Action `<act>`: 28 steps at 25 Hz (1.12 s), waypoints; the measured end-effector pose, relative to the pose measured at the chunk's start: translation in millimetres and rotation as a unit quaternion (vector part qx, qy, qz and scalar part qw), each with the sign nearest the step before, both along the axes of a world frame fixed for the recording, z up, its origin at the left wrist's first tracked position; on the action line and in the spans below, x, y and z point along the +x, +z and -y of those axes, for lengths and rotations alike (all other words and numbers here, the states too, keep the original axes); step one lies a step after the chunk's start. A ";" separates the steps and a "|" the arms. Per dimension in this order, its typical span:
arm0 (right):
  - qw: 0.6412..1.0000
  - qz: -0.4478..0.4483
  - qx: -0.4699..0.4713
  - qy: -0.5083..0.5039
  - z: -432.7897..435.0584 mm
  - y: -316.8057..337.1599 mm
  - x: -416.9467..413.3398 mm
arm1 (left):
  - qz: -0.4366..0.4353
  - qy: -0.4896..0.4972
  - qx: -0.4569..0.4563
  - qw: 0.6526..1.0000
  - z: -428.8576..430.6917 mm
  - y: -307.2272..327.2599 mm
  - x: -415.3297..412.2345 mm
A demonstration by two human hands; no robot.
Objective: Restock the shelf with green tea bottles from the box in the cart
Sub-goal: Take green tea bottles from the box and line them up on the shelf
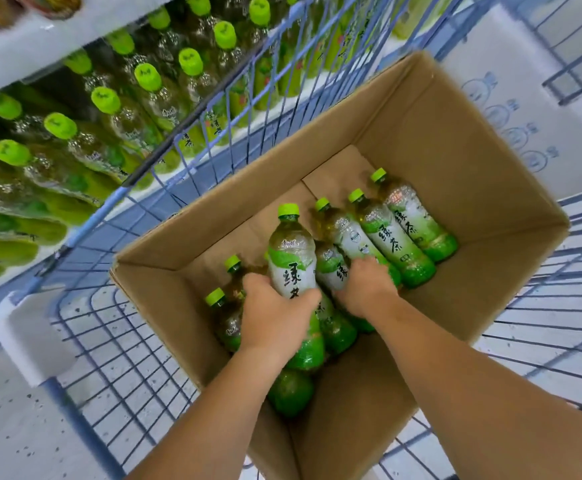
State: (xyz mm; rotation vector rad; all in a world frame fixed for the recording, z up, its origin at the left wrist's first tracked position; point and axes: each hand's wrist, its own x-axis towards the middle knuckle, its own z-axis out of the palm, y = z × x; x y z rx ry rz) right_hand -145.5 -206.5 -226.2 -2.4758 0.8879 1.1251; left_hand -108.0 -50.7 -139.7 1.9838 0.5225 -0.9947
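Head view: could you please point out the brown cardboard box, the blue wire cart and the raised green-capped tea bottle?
Brown cardboard box [456, 143]: head view, far inner wall.
Blue wire cart [30, 337]: head view, white corner guard.
Raised green-capped tea bottle [293, 261]: head view, white label.

Shop aisle: stocked drinks shelf [33, 46], wire cart [85, 227]

A single wide-angle view sits at the person's head and faces steeply down and forward, close over the open box [456, 140]. The cart [90, 222] frames the box, and the shelf [23, 53] slants across the upper left.
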 end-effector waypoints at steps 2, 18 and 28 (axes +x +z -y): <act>1.000 0.007 0.017 -0.015 -8.4 -2.6 -6.4 | 0.002 -0.038 0.006 0.999 -3.1 2.3 9.6; 0.995 0.040 0.067 -0.058 2.0 -0.5 -8.9 | 0.007 -0.085 0.004 0.996 -23.5 8.8 33.7; 0.948 0.065 0.144 -0.275 -5.2 46.1 2.2 | -0.018 -0.086 -0.014 0.996 -31.0 26.1 47.2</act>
